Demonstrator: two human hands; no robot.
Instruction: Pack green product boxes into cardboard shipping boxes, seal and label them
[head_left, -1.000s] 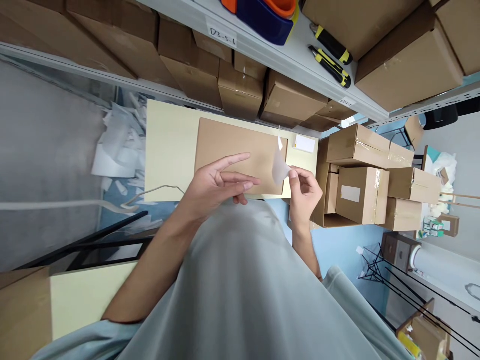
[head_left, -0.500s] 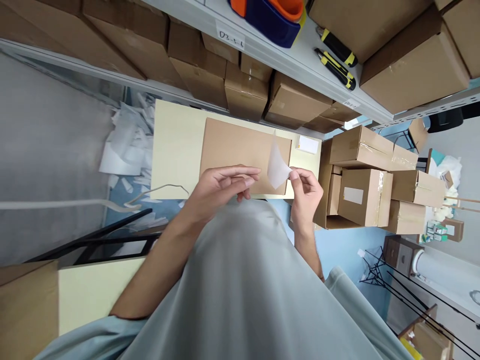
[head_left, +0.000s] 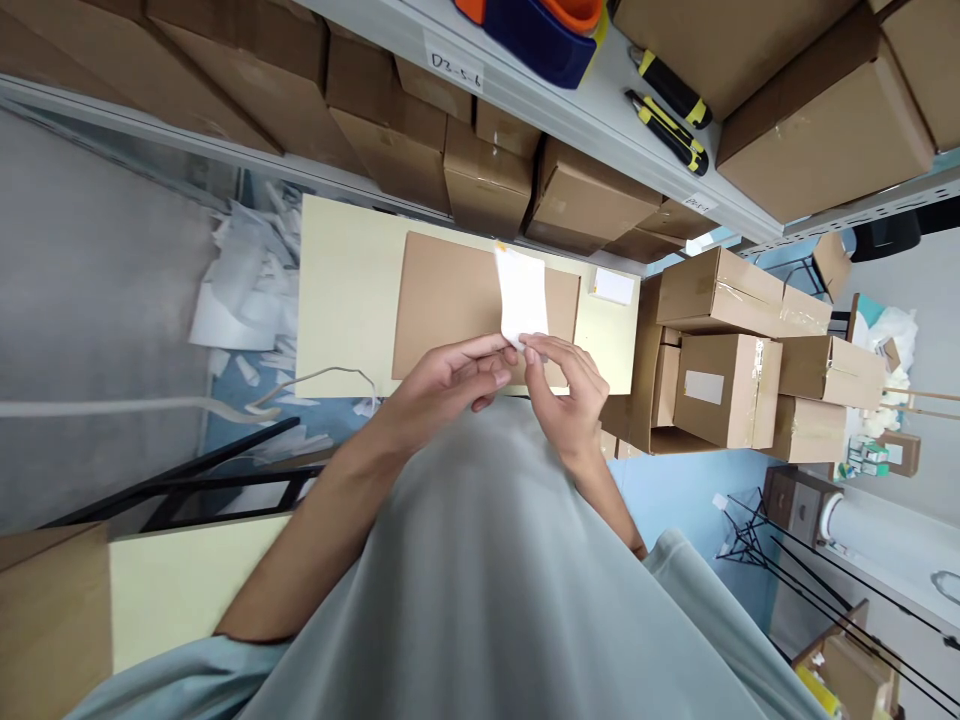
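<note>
A thin white label [head_left: 523,292] with a small orange mark at its top corner is pinched at its lower edge by my right hand [head_left: 566,385]. It stands up over a flat brown cardboard box [head_left: 446,300] lying on the pale yellow tabletop [head_left: 345,300]. My left hand [head_left: 454,385] is just left of my right, fingers stretched out and thumb apart. Its fingertips reach the label's lower left corner; whether they touch it I cannot tell. On the tabletop, right of the box, sits a small stack of white labels [head_left: 613,287].
A metal shelf [head_left: 525,80] crosses above the tabletop, holding two utility knives [head_left: 667,130] and an orange-and-blue tape dispenser [head_left: 551,40]. Cardboard boxes [head_left: 491,180] line up behind the tabletop. More boxes [head_left: 724,390] stand to the right. Scrap paper [head_left: 240,290] is heaped at the left.
My right hand has moved left with the label, bringing it beside my left hand. The label has turned and now shows its broad white face.
</note>
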